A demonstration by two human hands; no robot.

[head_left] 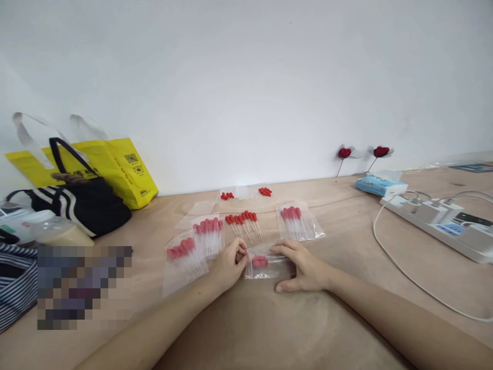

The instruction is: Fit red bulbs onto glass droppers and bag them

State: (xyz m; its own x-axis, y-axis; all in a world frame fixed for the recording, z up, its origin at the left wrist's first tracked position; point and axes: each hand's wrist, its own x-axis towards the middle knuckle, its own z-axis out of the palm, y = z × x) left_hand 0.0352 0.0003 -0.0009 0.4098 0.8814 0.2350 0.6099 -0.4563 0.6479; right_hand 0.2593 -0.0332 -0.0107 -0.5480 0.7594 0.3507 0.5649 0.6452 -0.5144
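A clear zip bag (269, 270) lies on its side in front of me, with a few red-bulbed droppers (260, 261) inside. My left hand (232, 261) pinches the bag's zip end at its left edge. Over the bag's right end is my right hand (300, 266), its thumb and fingers spread apart and touching the plastic. Just beyond, loose droppers (242, 221) with red bulbs and pale stems lie fanned out. Filled bags of droppers lie to the left (185, 254), with another filled bag (298, 221) to the right.
Near the wall, another plastic bag (242, 192) lies between loose red bulbs (265, 191). A yellow bag (127, 169), a black bag (92, 205) and a bottle (61, 231) stand left. Right are a tissue pack (379, 185), a power strip (435, 226) with a trailing cable, and two red flowers (381, 151).
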